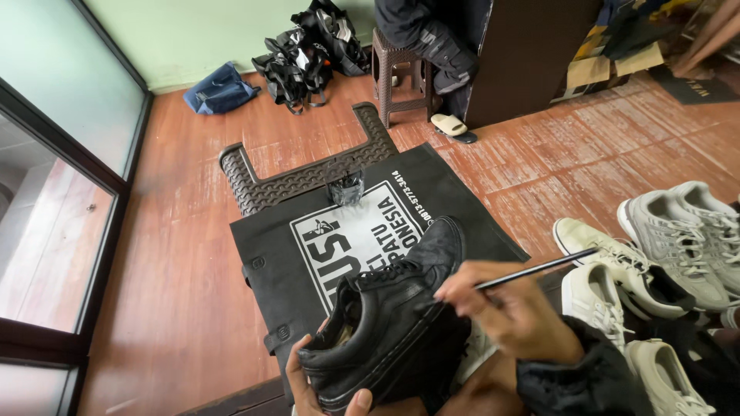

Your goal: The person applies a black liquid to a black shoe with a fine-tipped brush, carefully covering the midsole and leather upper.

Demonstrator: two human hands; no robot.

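Black leather fills the lower middle of the view: a lace-up black shoe lies tipped on its side, toe pointing up and away, heel toward the person. The left hand cups it from beneath at the heel end; its fingers curl up around the sole edge, closed on the shoe. The right hand rests just beside the shoe's upper, its fingers pinched shut on a thin brush, a slender dark handle that slants up to the right. The working end of the brush is hidden behind the fingers, close against the shoe's side, and I cannot tell whether it touches the leather. A dark sleeve covers the right wrist.

Under the shoe lies a black cloth bag with a white printed panel, spread flat over a brown plastic stool that serves as the worktop. A small dark glass jar stands on the bag near its far edge. To the right, on the red-brown tiled floor, several white sneakers lie close together, some overlapping. Farther off, another person's leg, in dark trousers and a pale sandal, is beside a second brown stool. Black bags and a blue bag sit against the pale green wall.
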